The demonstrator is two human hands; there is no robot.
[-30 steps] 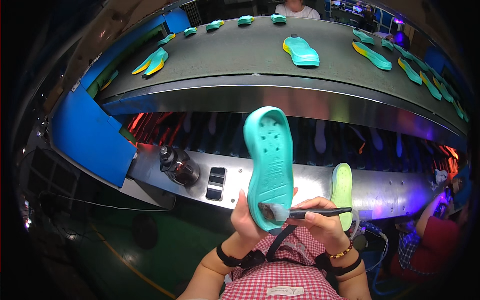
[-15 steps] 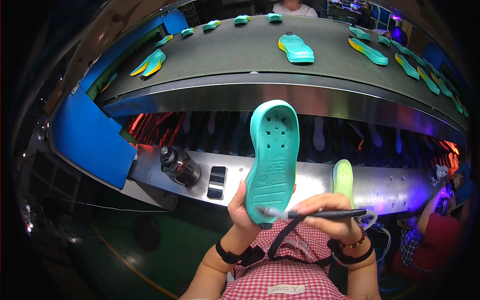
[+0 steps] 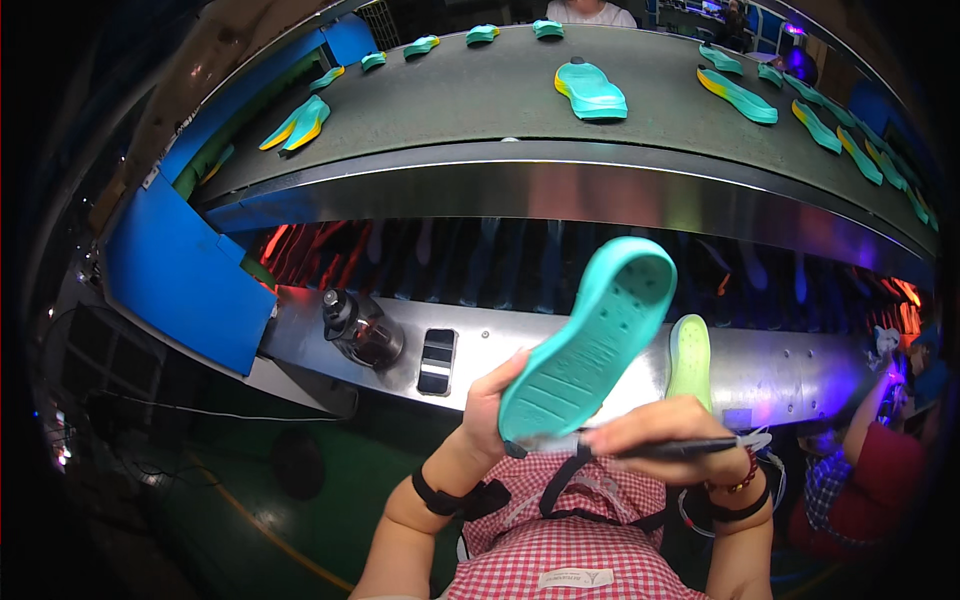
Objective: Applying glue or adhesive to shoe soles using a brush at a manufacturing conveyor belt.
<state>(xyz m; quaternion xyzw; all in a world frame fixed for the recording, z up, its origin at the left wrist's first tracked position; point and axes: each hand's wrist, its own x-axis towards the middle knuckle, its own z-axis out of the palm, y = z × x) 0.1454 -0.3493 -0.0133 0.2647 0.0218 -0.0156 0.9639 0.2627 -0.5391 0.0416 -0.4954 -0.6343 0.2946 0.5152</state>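
Observation:
In front of me, a teal shoe sole (image 3: 590,345) leans to the right, its hollowed inner side with small holes toward me. My left hand (image 3: 490,410) is closed around its lower left edge. In my right hand (image 3: 670,435) is a black-handled brush (image 3: 680,448), gripped between thumb and fingers. Its pale tip is smeared by motion and lies at the sole's lower end, next to a small black tab; I cannot tell if it touches. Just past my right hand, a light green sole (image 3: 690,360) rests on the metal ledge.
A dark conveyor belt (image 3: 430,110) carries several teal and yellow soles, one a teal sole (image 3: 592,92). On the metal ledge (image 3: 510,350) are a dark bottle (image 3: 360,332) and a phone (image 3: 436,362). A co-worker in red (image 3: 880,480) is at right; another person (image 3: 590,12) stands beyond the belt.
The teal sole has tilted, its upper end swinging right and down. The brush tip has moved down to the sole's lower edge, and my right hand has shifted slightly lower.

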